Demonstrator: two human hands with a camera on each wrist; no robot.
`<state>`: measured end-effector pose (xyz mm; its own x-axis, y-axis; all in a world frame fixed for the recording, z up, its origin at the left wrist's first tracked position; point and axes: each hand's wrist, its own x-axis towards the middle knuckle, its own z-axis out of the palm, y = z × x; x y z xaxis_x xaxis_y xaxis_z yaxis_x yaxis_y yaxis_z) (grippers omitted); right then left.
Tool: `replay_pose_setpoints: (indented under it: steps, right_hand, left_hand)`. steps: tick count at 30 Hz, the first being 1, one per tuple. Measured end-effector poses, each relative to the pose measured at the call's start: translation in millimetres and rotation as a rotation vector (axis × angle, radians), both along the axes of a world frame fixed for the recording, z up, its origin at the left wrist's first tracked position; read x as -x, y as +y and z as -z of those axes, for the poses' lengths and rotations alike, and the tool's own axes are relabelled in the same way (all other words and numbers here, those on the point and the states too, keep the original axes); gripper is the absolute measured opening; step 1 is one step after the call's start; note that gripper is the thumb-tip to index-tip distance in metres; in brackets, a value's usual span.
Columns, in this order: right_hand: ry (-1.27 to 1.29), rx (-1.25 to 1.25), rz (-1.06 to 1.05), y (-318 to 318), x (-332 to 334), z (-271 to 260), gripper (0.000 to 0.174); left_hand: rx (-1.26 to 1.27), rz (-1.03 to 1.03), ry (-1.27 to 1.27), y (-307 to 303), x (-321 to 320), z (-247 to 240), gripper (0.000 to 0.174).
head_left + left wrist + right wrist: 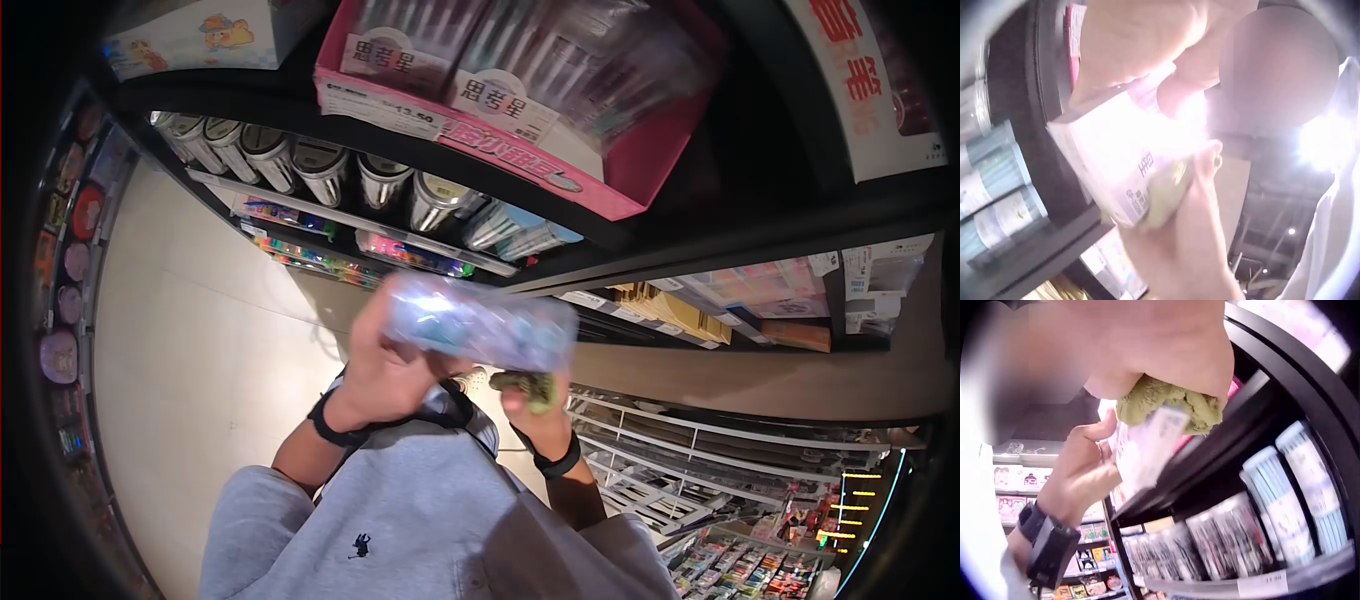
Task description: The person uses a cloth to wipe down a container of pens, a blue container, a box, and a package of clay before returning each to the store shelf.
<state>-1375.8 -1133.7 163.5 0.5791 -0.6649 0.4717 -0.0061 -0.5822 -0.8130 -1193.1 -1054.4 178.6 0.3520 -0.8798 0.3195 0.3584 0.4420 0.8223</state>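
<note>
Both hands hold a pale blue and purple box in shiny wrap up in front of the chest, blurred in the head view. My left hand grips its left part. At the other end, my right hand holds the box together with a rough-textured green item. That item lies against the right palm, and I cannot tell what kind of thing it is. A white printed side of the box faces the left wrist camera. Black bands circle both wrists.
Just ahead, a black shelf holds a pink display carton of wrapped pens. Silver canisters and light blue cylinders stand on the shelf below. A white wire rack is at the right, pale floor at the left.
</note>
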Motion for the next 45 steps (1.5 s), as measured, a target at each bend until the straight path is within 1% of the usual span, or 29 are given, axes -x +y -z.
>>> replay_pose_setpoints:
  steps: [1, 3, 5, 6, 7, 9, 10, 11, 12, 13, 15, 17, 19, 21, 22, 23, 25, 28, 29, 31, 32, 33, 35, 36, 39, 40, 42, 44, 45]
  right_hand:
    - [0.128, 0.000, 0.014, 2, -1, 8, 0.089]
    - [0.088, 0.037, 0.010, 10, -10, 23, 0.087]
    - [-0.059, -0.238, 0.094, 24, -24, 11, 0.092]
    - [-0.154, -0.389, 0.168, 28, -31, 4, 0.097]
    - [-0.131, -0.391, 0.191, 26, -33, -6, 0.102]
    - [-0.153, -0.425, 0.208, 22, -28, -9, 0.110]
    - [-0.187, -0.431, 0.281, 19, -27, -11, 0.110]
    - [-0.220, -0.439, 0.353, 17, -28, -15, 0.109]
    - [-0.374, -0.413, 0.377, 12, -36, -18, 0.108]
    - [-0.373, -0.414, 0.381, 13, -46, -20, 0.108]
    - [-0.448, -0.476, 0.213, 20, -63, -21, 0.106]
    - [-0.416, -0.565, 0.219, 35, -63, -18, 0.109]
    - [-0.106, -0.614, 0.189, 48, -55, -11, 0.110]
    - [-0.084, -0.648, 0.233, 46, -47, -11, 0.111]
    - [-0.065, -0.686, 0.281, 34, -47, -12, 0.112]
    - [-0.212, -0.701, 0.209, 19, -45, -20, 0.108]
    - [-0.363, -0.772, 0.289, 10, -48, -39, 0.105]
    - [-0.224, -0.656, 0.283, 23, -36, -5, 0.100]
    - [-0.116, -0.512, 0.240, 21, -32, 0, 0.096]
    - [-0.099, -0.572, 0.424, 8, -19, 5, 0.097]
    - [-0.011, -0.589, 0.318, 0, -13, -20, 0.096]
    - [-0.070, -0.497, 0.211, -18, -7, -28, 0.094]
    - [-0.179, -0.499, 0.225, -31, -8, -49, 0.091]
    - [-0.179, -0.490, 0.219, -31, -10, -50, 0.091]
    - [-0.288, -0.503, 0.337, -16, -24, -34, 0.090]
    - [-0.205, -0.496, 0.371, -6, -18, -12, 0.084]
    - [-0.120, -0.499, 0.394, 3, -12, 4, 0.079]
    - [0.028, -0.519, 0.205, 0, -10, -4, 0.047]
    - [0.021, -0.476, 0.194, -6, -5, -10, 0.038]
  left_hand:
    - [-0.055, 0.040, 0.150, 7, -9, 7, 0.046]
    - [-0.077, 0.045, 0.144, 13, -21, 12, 0.049]
    - [-0.149, -0.018, 0.075, 17, -23, 1, 0.050]
    - [-0.130, -0.108, -0.483, 19, -40, 2, 0.051]
    - [-0.131, -0.101, -0.487, 18, -40, -3, 0.051]
    - [-0.243, -0.211, 0.120, 12, -35, -14, 0.051]
    - [-0.230, -0.103, 0.079, 17, -45, -7, 0.055]
    - [-0.232, -0.106, 0.080, 15, -44, -7, 0.055]
    - [-0.218, -0.132, 0.130, 11, -40, -8, 0.054]
    - [-0.204, -0.156, 0.181, 7, -35, -8, 0.053]
    - [-0.216, -0.147, 0.138, 4, -29, -5, 0.052]
    - [-0.204, -0.164, 0.169, 0, -29, -8, 0.050]
    - [-0.202, -0.166, 0.168, 0, -32, -7, 0.049]
    - [-0.263, -0.196, 0.009, -1, -31, -3, 0.048]
    - [-0.166, -0.229, -0.029, -7, -28, -5, 0.048]
    - [-0.185, -0.246, 0.082, -7, -18, -6, 0.050]
    - [-0.157, -0.147, 0.083, -7, -9, -10, 0.049]
    - [-0.186, -0.150, 0.217, -12, 5, -14, 0.045]
    - [-0.189, -0.144, 0.228, -13, 10, -13, 0.045]
    - [-0.106, -0.109, 0.184, -16, 18, -6, 0.040]
    - [-0.104, -0.089, -0.032, -17, 18, -1, 0.038]
    - [-0.108, -0.092, -0.027, -18, 22, 0, 0.038]
    - [-0.084, -0.043, 0.026, -25, 31, -3, 0.035]
    - [-0.112, -0.012, 0.159, -29, 33, -6, 0.034]
    - [-0.125, -0.049, 0.178, -32, 32, -11, 0.035]
    - [-0.151, -0.013, 0.091, -28, 27, -2, 0.046]
    - [-0.094, -0.090, 0.076, -27, 21, -11, 0.049]
    - [0.127, -0.150, 0.081, -31, 15, -14, 0.054]
    - [0.131, -0.159, 0.030, -32, 12, -7, 0.051]
